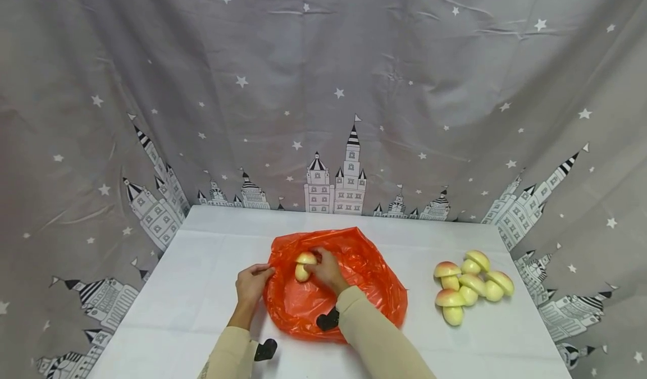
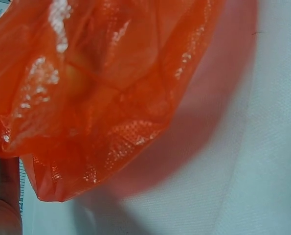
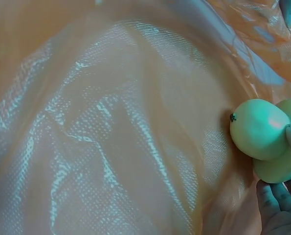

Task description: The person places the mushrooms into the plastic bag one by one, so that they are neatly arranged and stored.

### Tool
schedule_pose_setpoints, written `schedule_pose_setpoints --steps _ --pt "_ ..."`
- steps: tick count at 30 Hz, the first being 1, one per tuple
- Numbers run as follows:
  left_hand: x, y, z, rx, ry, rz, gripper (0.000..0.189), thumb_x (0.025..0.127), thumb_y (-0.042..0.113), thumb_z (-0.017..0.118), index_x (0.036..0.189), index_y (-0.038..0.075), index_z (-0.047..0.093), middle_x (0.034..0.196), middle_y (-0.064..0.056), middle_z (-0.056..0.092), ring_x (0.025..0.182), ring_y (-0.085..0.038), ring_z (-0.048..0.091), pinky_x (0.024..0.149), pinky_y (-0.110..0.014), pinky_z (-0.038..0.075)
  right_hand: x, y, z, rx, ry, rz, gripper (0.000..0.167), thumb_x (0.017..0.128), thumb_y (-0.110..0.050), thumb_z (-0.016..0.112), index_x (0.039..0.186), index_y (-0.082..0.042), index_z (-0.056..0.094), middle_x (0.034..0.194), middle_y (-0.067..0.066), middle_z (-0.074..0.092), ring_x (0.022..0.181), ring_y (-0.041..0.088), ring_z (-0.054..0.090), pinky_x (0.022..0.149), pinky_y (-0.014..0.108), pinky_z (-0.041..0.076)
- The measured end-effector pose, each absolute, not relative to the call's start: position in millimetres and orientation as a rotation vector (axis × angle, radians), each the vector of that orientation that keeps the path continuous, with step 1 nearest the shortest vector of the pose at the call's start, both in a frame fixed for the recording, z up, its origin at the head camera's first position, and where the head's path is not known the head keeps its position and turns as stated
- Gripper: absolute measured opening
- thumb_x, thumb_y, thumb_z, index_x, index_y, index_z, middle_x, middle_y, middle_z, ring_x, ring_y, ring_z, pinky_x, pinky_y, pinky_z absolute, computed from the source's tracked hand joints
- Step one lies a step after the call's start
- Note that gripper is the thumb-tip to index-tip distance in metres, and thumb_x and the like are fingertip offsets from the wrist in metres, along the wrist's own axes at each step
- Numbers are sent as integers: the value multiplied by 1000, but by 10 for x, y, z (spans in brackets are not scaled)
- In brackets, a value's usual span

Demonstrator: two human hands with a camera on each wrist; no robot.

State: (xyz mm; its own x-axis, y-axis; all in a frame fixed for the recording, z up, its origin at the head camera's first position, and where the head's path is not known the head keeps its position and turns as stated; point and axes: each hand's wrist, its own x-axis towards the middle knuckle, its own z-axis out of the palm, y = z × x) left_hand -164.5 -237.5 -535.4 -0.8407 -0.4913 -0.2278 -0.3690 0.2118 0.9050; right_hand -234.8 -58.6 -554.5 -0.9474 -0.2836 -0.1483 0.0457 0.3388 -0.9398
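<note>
A red plastic bag lies spread with its mouth facing up in the middle of the table. At its left rim my left hand pinches the plastic; the left wrist view shows the bag's outer side and only part of that hand. Inside the bag, my right hand grips a toy mushroom with a reddish-yellow cap and pale stem. From the right wrist, the mushroom's rounded stem points toward the camera, between the thumb and the fingers.
Several more toy mushrooms lie in a cluster on the white table, to the right of the bag. Behind the table hangs a grey curtain printed with castles and stars.
</note>
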Motion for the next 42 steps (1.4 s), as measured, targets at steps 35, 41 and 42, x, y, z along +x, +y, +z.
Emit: schedule_pose_setpoints --steps 35,41,42 --pt "-1638 -2373 -5303 812 -2379 -1661 28 88 17 67 104 -6 69 94 -17 70 85 -23 63 72 -24 50 -2477 181 -5065 -380 2146 -1715 49 86 -3 71 130 4 52 131 25 52 114 41 55 90 42 51" --pt "-1640 -2363 -5310 826 -2372 -1695 27 89 16 66 105 -6 69 94 -17 70 81 -19 62 73 -26 53 -2483 377 -4967 -409 2128 -1806 45 87 0 67 129 6 52 129 28 53 115 42 55 89 41 52" --pt "-1642 -2362 -5310 826 -2374 -1692 27 89 16 66 105 -6 68 94 -17 70 81 -18 62 73 -26 53 -2482 414 -4953 -410 2130 -1818 44 87 0 67 129 6 52 129 27 53 116 42 55 89 41 52"
